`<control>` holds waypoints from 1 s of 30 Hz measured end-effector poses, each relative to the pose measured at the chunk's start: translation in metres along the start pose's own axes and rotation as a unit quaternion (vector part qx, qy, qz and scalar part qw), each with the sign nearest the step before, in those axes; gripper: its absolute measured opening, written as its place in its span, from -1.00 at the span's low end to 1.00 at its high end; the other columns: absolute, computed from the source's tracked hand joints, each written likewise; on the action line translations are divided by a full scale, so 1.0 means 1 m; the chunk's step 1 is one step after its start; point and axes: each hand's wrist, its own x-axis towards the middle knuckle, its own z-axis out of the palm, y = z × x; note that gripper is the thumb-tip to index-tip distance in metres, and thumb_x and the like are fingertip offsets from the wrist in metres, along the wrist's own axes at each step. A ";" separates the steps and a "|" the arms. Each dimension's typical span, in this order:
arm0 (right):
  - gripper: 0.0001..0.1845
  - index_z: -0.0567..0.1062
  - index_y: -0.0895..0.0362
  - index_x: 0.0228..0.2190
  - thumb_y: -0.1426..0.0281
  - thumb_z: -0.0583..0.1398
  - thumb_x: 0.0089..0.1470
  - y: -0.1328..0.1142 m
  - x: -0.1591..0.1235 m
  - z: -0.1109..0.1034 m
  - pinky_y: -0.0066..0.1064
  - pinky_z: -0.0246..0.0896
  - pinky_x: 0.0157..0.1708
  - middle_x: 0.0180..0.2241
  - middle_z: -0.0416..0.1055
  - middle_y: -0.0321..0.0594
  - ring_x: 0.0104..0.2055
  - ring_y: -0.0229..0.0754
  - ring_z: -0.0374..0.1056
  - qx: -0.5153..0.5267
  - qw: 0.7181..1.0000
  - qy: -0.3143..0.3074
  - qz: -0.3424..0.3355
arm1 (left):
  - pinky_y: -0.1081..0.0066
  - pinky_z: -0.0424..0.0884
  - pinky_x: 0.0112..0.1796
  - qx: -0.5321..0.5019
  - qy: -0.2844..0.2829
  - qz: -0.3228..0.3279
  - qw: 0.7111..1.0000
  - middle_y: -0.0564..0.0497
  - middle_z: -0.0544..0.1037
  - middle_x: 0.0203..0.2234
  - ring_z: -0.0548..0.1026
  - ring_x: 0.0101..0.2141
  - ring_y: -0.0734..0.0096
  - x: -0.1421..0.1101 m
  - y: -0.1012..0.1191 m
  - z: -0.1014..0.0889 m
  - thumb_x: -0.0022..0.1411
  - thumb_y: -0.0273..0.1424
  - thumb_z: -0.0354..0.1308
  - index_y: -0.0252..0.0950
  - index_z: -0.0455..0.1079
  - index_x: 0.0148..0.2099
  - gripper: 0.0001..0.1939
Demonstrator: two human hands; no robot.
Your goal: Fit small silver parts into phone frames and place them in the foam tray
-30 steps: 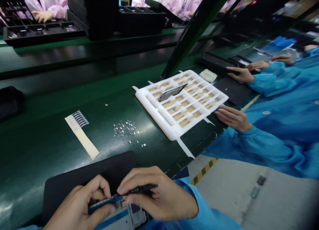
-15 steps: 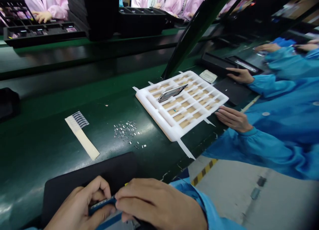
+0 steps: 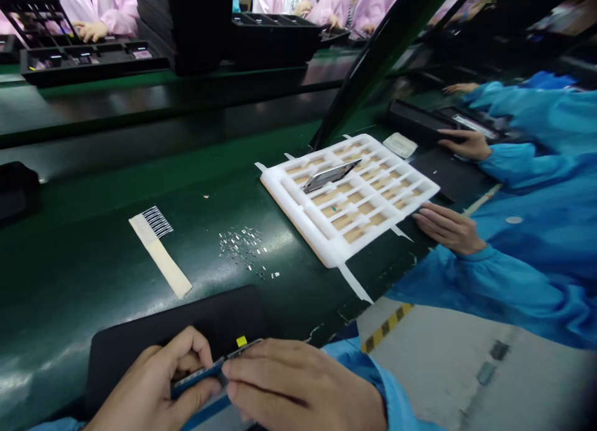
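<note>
- The surface, a dark green bench, runs across the view, and the white foam tray sits on it as the landmark for everything below
- Floor with yellow-and-black tape shows at the bench edge, on the near right of the tray
- Far beyond the tray, people in pink gowns work at a second bench behind black holders
- To the right of the tray sits a co-worker in a blue gown: one bare hand lies just beside the tray's corner, another hand rests on a black holder
- A black mat lies on the near side of the tray, well apart from it, and carries the person's own hands
- Left hand and right hand are together over that mat, both clamped on a phone frame with a blue edge, which lies near the tray but off it
- A small yellow tag shows just past the phone frame
- A second phone lies tilted across the tray's compartments
- Left of the tray, a barcode strip and a scatter of tiny metal parts lie on the surface
</note>
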 end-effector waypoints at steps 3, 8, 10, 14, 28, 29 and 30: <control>-0.71 0.58 0.34 0.02 0.44 0.10 0.56 -0.001 -0.005 0.003 -0.27 0.60 0.14 0.01 0.70 0.06 0.01 -0.05 0.65 -0.010 1.000 0.010 -0.005 | 0.50 0.37 -0.29 0.015 0.005 -0.005 1.000 0.18 0.62 -0.44 0.55 -0.37 0.42 -0.001 0.002 0.000 0.43 -0.12 0.18 -0.14 0.32 -0.12 -0.77; -0.75 0.60 0.37 -0.03 0.46 0.15 0.53 -0.002 -0.007 0.009 -0.28 0.60 0.16 -0.03 0.71 0.08 0.01 -0.02 0.66 -0.006 0.999 0.032 -0.017 | 0.48 0.51 -0.11 0.015 0.010 -0.026 1.000 0.13 0.74 -0.28 0.69 -0.21 0.35 -0.001 0.000 0.001 0.42 -0.04 0.21 -0.09 0.44 0.16 -0.61; -0.77 0.60 0.34 -0.05 0.47 0.16 0.53 -0.003 -0.007 0.012 -0.31 0.62 0.13 -0.06 0.73 0.05 -0.02 -0.05 0.67 -0.017 0.999 0.039 -0.023 | 0.46 0.55 -0.06 0.016 0.009 -0.023 1.000 0.11 0.76 -0.18 0.70 -0.15 0.31 -0.002 -0.003 0.001 0.42 -0.02 0.22 -0.03 0.46 0.25 -0.55; -0.80 0.61 0.29 -0.04 0.51 0.17 0.51 -0.006 -0.011 0.017 -0.31 0.58 0.21 -0.04 0.73 0.02 0.03 -0.09 0.67 -0.043 0.998 0.033 -0.010 | 0.43 0.54 0.07 0.023 0.004 -0.020 1.000 0.07 0.69 0.09 0.65 0.06 0.24 -0.006 -0.006 -0.001 0.45 -0.01 0.21 0.06 0.49 0.28 -0.56; -0.76 0.57 0.18 0.03 0.30 0.19 0.53 -0.007 -0.017 0.015 -0.29 0.62 0.06 -0.03 0.68 0.04 0.01 -0.08 0.66 0.075 0.992 0.100 0.031 | 0.54 0.33 -0.30 0.074 -0.046 -0.074 0.993 0.15 0.59 -0.26 0.52 -0.20 0.39 -0.012 0.009 -0.011 0.46 -0.13 0.20 -0.02 0.44 0.12 -0.74; -0.76 0.56 0.17 0.04 0.30 0.16 0.54 -0.006 -0.016 0.013 -0.25 0.63 0.03 -0.04 0.67 0.06 0.00 -0.06 0.65 0.110 0.985 0.128 0.042 | 0.54 0.32 -0.30 0.074 -0.046 -0.073 0.994 0.16 0.58 -0.28 0.51 -0.21 0.39 -0.012 0.010 -0.011 0.45 -0.13 0.20 -0.02 0.44 0.12 -0.73; -0.78 0.56 0.15 0.02 0.33 0.15 0.54 -0.006 -0.014 0.012 -0.21 0.63 0.01 -0.05 0.66 0.05 -0.01 -0.05 0.64 0.141 0.975 0.159 0.065 | 0.54 0.33 -0.30 0.072 -0.045 -0.070 0.994 0.16 0.57 -0.29 0.51 -0.22 0.38 -0.012 0.012 -0.011 0.44 -0.13 0.20 -0.03 0.45 0.11 -0.73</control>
